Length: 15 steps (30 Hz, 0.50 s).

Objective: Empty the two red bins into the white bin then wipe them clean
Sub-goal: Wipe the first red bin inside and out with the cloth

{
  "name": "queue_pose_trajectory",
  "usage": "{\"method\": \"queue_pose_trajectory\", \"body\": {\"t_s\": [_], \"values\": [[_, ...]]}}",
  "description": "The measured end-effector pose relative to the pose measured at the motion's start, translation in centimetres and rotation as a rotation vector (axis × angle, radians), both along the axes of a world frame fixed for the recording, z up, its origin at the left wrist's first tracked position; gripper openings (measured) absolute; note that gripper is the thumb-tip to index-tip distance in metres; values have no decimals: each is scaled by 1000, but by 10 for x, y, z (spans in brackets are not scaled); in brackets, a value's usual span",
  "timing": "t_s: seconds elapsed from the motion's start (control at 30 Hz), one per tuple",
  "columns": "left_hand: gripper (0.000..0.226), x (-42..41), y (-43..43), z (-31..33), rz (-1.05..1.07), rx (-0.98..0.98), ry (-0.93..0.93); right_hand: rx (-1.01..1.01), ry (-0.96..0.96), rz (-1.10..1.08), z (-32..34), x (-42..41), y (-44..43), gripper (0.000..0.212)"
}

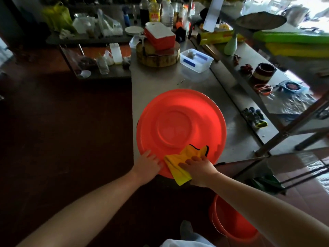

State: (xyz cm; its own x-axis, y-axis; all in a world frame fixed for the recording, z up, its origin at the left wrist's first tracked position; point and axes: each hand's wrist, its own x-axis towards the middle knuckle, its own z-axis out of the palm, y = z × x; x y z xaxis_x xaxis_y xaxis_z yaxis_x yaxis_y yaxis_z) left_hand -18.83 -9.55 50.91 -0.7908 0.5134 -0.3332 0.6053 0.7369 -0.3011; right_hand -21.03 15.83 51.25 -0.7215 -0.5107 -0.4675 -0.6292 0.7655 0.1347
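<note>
The red bin (181, 122) lies upside down on the steel table (156, 81) directly ahead of both hands, its near edge hanging a little over the table's end towards the person. Turning it over like this brings the base and outer wall up where a cloth can reach them. The left hand (147, 164) rests flat on the near-left slope of the bin with fingers straight and spread, holding nothing. It looks placed there to stop the light plastic sliding or turning under the rubbing. Just to its right, the right hand (199, 171) lies over a yellow cloth (179, 163), fingers stretched out and pressing it down onto the near wall rather than bunching it. One corner of the cloth fans out beyond the fingertips and another hangs off below the palm. The bin is bright orange-red, round and wide, with raised rings around a flat middle disc. Its surface looks smooth and glossy, and no dirt can be made out on it, though the light is dim. A second red bin (233, 221) stands upright on the floor beneath the right forearm, so the wiping seems to be under way on one of the pair. Well beyond the hands sits a small white container (196, 60), and whether that is the white bin cannot be told.
</note>
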Motion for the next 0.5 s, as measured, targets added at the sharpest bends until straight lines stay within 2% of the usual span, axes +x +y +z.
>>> {"method": "queue_pose_trajectory", "body": {"t_s": [0.17, 0.3, 0.4, 0.5], "values": [[17, -21, -22, 25, -144, -54, 115, 59, -4, 37, 1, -18, 19, 86], [26, -46, -28, 44, -149, -160, 210, 79, 10, 64, 2, -32, 22, 88], [25, -42, -13, 40, -72, -196, 129, 78, -19, 69, -1, -38, 22, 90], [29, -29, -1, 24, -121, -157, 73, 67, -40, 61, -8, -43, 28, 90]]}}
